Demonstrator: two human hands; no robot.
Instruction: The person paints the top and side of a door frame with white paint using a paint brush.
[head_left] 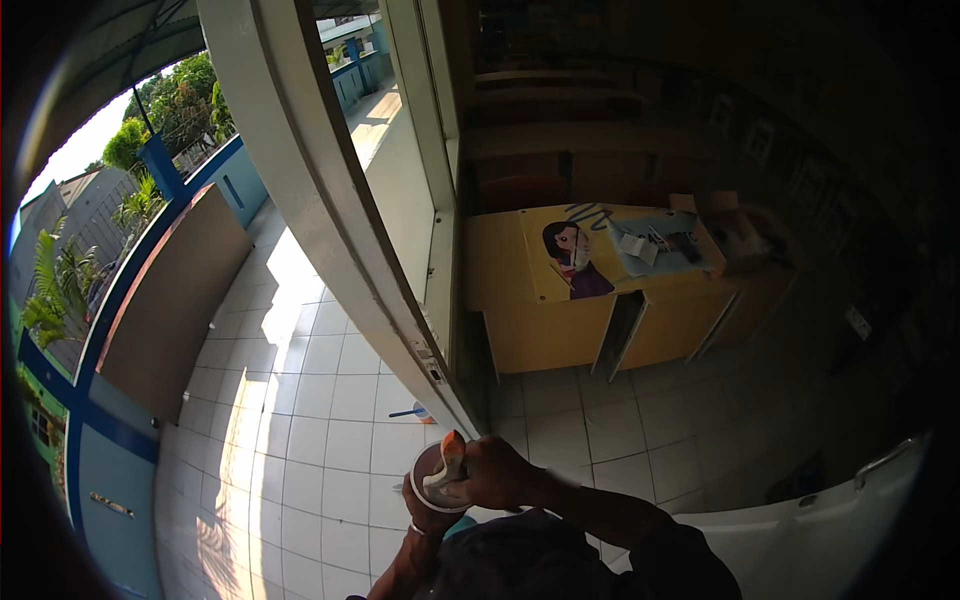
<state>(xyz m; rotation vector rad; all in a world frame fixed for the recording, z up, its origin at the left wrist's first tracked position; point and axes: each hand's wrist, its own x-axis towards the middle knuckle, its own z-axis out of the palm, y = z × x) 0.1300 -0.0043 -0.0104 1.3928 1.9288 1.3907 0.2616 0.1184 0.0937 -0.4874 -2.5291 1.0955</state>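
Observation:
My left hand (428,514) is wrapped round the side and underside of a round, white-rimmed tub (430,458), low in the middle. Greyish brown shows inside the tub; I cannot tell whether that is its contents or its inner wall. Above the tub's right side, my right hand (500,474) is closed on a whitish, curved thing with an orange end (452,455). The orange end points up and away from me, while the pale part hangs over the tub's opening. Its exact kind is unclear, and my fingers hide part of it.
Just ahead stands a pale door frame (345,225). On the tiled floor (330,440) beside its foot is a small cup (422,412) with a blue stick. To the right are wooden desks (550,340), a cardboard box (735,245) and a white panel (820,535). A blue-trimmed wall (110,455) runs left.

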